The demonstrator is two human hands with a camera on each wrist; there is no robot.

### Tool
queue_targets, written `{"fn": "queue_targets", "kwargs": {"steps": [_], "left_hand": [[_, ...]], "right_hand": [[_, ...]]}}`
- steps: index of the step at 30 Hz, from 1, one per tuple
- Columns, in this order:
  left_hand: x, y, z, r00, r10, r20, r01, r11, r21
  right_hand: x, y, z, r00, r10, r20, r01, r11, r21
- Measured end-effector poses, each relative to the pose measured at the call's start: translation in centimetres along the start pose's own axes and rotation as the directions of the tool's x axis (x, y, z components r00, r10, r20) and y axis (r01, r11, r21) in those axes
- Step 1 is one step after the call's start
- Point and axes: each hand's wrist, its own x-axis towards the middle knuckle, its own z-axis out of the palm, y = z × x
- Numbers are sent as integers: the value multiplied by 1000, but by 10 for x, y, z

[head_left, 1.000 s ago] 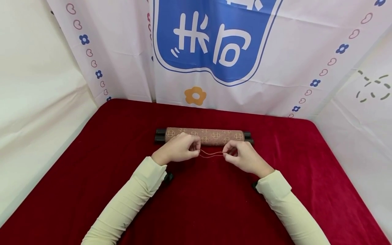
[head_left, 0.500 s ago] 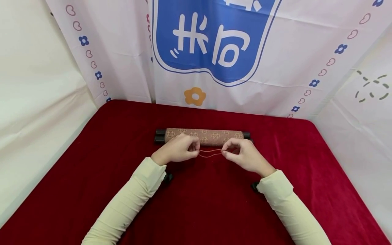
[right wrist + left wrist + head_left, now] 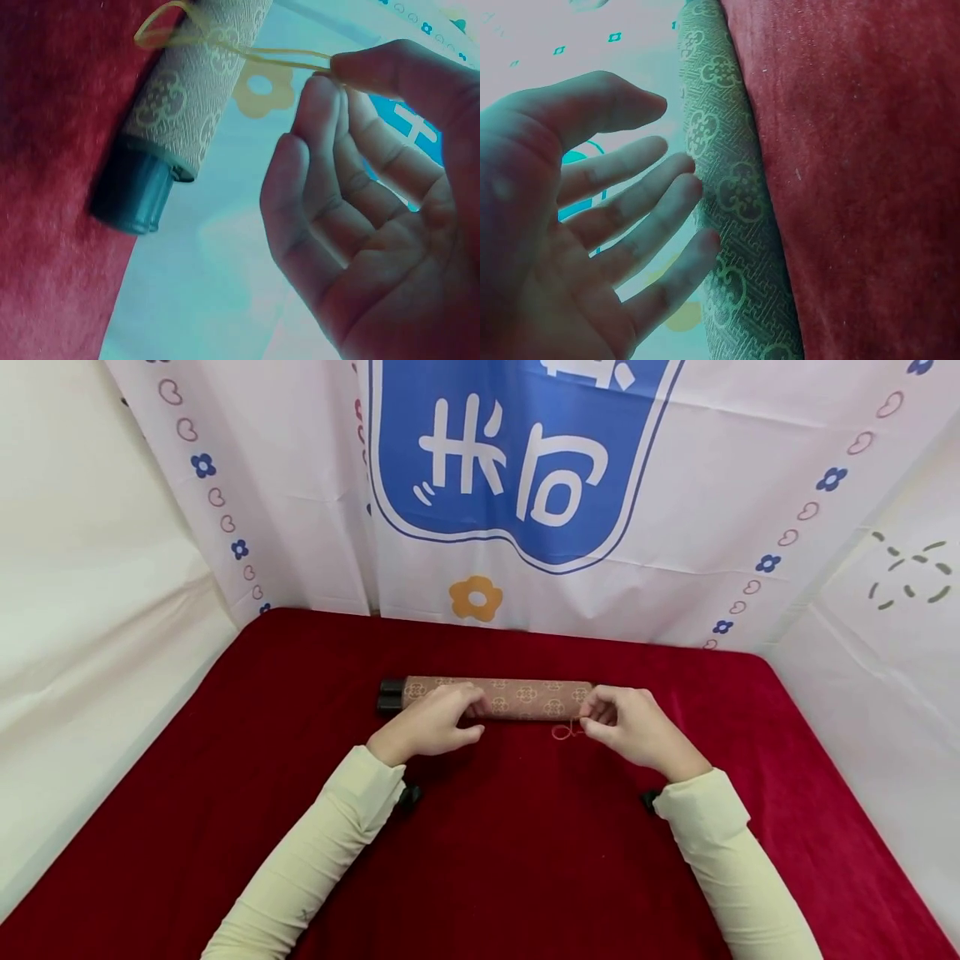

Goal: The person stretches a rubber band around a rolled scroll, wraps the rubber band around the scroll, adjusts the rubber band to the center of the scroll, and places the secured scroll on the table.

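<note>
Gold-flowered brown scroll [image 3: 521, 700], black ends [image 3: 133, 191], looped cord [image 3: 244, 52]

The left fingers [image 3: 656, 223] have released the cord [image 3: 244, 52].

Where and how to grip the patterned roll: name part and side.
Probably by the black ends at its left, coming from the person's left: they jut bare past the patterned roll, which lies crosswise on the red cloth, while the right hand, pinching a cord, crowds the other end.
</note>
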Motion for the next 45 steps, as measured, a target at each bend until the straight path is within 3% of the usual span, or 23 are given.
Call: {"fn": "queue_targets", "kwargs": {"steps": [4,9,15,30,38,45], "left_hand": [[2,0,2,1000,-3,-9,4,999,46],[15,4,4,1000,23,-14,-20,984,179],[35,7,7,999,-38,37,25,953,304],[82,19,22,977,-153,147,86,919,386],[99,31,31,955,-267,127,197,894,402],[112,26,40,935,-342,90,277,866,417]], "right_hand": [[0,4,-4,1000,27,6,-26,999,-34],[-3,7,-9,998,63,2,-63,996,-66],[-6,9,-12,995,101,-3,-101,992,-77],[-7,8,-19,992,123,-14,-124,988,-97],[-8,9,-18,992,127,-1,-126,986,-113],[-6,9,-12,991,129,25,-125,984,-123]]}}
